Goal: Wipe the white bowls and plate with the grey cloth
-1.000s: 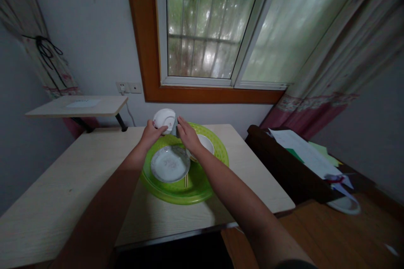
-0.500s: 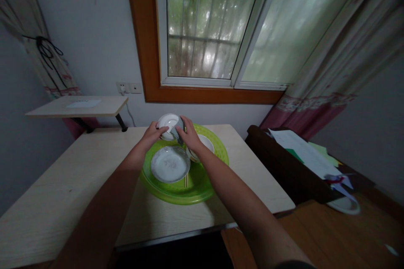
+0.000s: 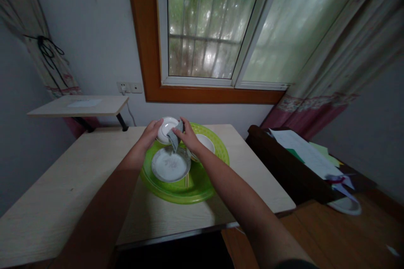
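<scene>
A small, round, glossy white dish [image 3: 164, 133] is held up over the far left part of a round, bright-green plastic tray [image 3: 202, 187], its edge gripped by a person's left hand [image 3: 150, 133]. A crumpled grey cloth [image 3: 174, 140] is pinched in the right hand [image 3: 188, 135] and pressed against the dish; whether its hanging end touches the patterned, greyish-white round plate [image 3: 171, 165] below cannot be told. Beside the plate on the tray are set a white round bowl [image 3: 206, 143], partly covered by the right arm, and a pair of pale, slim chopsticks [image 3: 187, 181].

The tray is supported by a pale wood-grain table [image 3: 252, 164], at whose left a raised, pale wooden shelf [image 3: 110, 108] is carried on black legs. Behind, a barred sliding window [image 3: 205, 21] is framed in orange-brown wood and flanked by cream-and-pink floral curtains [image 3: 334, 75]. At right, white and green papers [image 3: 299, 151] are spread across dark brown wooden furniture [image 3: 277, 168]. On the shelf is laid a white paper sheet [image 3: 84, 103], its markings too faint to be read.
</scene>
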`<state>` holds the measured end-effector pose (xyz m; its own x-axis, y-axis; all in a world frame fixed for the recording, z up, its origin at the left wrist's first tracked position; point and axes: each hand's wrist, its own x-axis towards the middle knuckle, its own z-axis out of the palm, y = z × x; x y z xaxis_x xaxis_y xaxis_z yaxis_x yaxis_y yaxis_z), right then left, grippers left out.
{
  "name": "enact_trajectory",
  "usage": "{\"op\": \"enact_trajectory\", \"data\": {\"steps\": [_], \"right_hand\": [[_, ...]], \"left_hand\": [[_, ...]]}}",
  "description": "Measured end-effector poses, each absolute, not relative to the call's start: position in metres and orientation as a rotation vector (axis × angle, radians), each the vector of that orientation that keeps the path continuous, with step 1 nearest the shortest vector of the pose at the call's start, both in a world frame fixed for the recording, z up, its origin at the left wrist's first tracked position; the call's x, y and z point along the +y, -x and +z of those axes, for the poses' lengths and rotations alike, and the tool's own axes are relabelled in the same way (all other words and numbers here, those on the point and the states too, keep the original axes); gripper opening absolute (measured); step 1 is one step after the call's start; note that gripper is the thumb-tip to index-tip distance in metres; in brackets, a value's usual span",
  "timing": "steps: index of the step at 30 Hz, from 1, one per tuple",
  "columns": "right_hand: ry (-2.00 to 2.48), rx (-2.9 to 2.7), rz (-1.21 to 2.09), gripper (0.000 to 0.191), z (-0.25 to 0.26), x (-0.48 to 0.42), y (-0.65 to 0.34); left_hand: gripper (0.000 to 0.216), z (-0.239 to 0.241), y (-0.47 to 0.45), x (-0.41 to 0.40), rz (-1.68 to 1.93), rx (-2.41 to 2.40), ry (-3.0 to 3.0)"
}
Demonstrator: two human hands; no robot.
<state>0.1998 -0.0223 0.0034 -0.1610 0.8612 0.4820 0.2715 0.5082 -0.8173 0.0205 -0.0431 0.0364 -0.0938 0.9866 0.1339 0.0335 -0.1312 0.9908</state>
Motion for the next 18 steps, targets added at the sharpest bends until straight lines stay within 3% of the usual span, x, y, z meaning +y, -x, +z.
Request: {"op": "enact_trajectory", "data": {"steps": [6, 11, 14, 18], "right_hand": [[1.009, -1.736, 0.638, 0.083, 0.003, -0.024, -0.197], [1.13, -1.743, 0.299, 0.084, 0.007, -0.027, -0.198], [1.154, -1.71, 0.189, 0.071, 0.011, -0.028, -0.199], [1.077, -1.793, 0.386, 0.041, 0.016, -0.031, -0.198]], "left_hand": [[0.047, 0.026, -0.012, -0.027, 1.451, 1.163, -1.145], [0.042, 0.021, -0.007, -0.017, 1.506, 1.216, -1.079], [0.037, 0.021, -0.008, -0.017, 1.503, 1.23, -1.075], [0.039, 0.021, -0.007, -0.017, 1.461, 1.281, -1.114]]}}
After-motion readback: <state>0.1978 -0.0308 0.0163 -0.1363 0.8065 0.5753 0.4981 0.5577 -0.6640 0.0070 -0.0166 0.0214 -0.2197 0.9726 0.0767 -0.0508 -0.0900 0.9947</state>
